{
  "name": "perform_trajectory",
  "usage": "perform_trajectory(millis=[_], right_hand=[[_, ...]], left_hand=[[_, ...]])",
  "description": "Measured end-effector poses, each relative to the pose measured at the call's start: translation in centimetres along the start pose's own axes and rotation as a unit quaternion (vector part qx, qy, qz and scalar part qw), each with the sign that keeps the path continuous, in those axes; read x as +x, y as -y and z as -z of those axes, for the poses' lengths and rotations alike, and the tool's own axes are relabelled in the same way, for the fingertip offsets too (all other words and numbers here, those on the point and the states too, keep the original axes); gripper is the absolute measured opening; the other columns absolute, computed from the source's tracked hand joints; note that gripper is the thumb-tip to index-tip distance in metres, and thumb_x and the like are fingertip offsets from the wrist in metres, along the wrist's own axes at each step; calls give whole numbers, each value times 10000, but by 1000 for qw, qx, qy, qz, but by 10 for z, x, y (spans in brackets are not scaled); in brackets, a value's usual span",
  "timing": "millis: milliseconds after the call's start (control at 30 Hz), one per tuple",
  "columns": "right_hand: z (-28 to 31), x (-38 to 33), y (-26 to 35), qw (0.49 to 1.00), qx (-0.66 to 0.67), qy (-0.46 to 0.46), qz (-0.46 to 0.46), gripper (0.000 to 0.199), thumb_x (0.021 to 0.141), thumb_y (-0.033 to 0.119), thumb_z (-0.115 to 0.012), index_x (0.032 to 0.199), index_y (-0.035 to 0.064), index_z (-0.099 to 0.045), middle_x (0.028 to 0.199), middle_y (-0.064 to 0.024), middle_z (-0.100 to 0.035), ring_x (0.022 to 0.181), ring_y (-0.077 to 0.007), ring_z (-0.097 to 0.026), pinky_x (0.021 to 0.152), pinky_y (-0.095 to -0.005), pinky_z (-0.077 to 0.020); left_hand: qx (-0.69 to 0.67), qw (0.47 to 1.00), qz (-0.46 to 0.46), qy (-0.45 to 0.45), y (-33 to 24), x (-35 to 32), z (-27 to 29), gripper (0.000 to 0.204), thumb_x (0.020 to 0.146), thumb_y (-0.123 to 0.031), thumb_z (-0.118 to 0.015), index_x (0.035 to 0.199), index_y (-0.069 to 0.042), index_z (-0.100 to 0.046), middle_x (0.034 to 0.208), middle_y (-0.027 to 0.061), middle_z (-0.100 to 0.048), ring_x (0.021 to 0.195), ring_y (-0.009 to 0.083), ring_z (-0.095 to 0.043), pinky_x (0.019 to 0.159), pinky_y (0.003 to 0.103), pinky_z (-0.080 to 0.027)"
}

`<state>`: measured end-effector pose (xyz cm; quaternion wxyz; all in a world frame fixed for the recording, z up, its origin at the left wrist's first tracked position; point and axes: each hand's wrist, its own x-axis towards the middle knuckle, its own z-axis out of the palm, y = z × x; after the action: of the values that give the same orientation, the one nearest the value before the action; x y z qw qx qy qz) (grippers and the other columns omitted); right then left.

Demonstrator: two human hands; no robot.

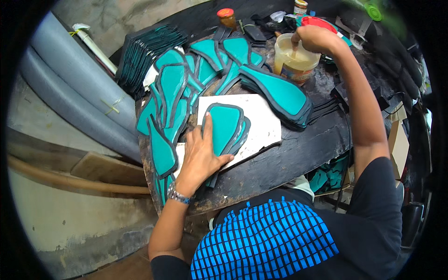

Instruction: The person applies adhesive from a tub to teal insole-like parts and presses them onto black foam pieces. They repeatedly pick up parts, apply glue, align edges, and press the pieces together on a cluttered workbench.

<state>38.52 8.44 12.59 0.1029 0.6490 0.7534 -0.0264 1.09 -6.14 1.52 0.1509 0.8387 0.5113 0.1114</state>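
Even daylight falls on my bench [298, 154] with soft shadows and mild sheen on the teal pieces [275, 91]. Fisheye bends the edges inside a black rim; a green blur smears the top right corner.

Labelled yellowish tub [295, 60] – right; two orange-lidded jars [227, 17] – rear.

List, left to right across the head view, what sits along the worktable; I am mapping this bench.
Grey rolled tubes → black stack of edged pieces → left hand pressing a teal sole piece → translucent glue tub → right hand.
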Motion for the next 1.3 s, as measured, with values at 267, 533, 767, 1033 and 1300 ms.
perform_trajectory(millis=[267, 533, 767, 1033, 1300], right_hand=[[-106, -60, 18, 911, 203, -360, 15, 945, 727, 207, -840, 1510, 268, -314, 1434, -255, -342, 1317, -468, -419, 1097, -507, -406], [-118, 37, 5, 846, 177, -500, 51, 914, 739, 137, -830, 1472, 248, -297, 1410, -281, -342, 1272, -505, -437, 1060, -522, -429], [-109, -25, 41, 896, 48, -439, -54, 485, 791, 166, -756, 1217, 48, -557, 1412, -302, -381, 1304, -475, -426, 1032, -538, -419], [-162, -131, 188, 922, 239, -241, 185, 535, 882, 299, -663, 1378, 126, -558, 1598, -244, -195, 1510, -427, -31, 1152, -645, -11], [-165, -141, 210, 960, 135, -194, 150, 803, 877, 536, -563, 1393, -72, -468, 1620, -187, -169, 1520, -379, -23, 1132, -682, 62]], left_hand=[[-84, 995, -12, 47, 12, -10, 7, 1210, 634, -236, -892, 1584, -127, -151, 1443, 305, -398, 1328, 471, -375, 1120, 509, -348], [-140, 990, 11, -32, 18, -10, 1, 935, 804, -373, -776, 1500, 30, -301, 1332, 317, -482, 1257, 458, -452, 1064, 476, -381], [-133, 982, 130, -20, 21, 1, -2, 691, 751, -292, -820, 1250, 105, -556, 1125, 261, -561, 1112, 416, -553, 966, 451, -450], [-178, 977, 121, -12, 24, 0, 1, 739, 715, -306, -840, 1272, 83, -548, 1121, 243, -567, 1087, 387, -574, 967, 435, -459], [-258, 953, 160, 12, 32, 6, -4, 642, 717, -229, -838, 1192, 99, -556, 1205, 287, -574, 1146, 391, -585, 959, 416, -477]])
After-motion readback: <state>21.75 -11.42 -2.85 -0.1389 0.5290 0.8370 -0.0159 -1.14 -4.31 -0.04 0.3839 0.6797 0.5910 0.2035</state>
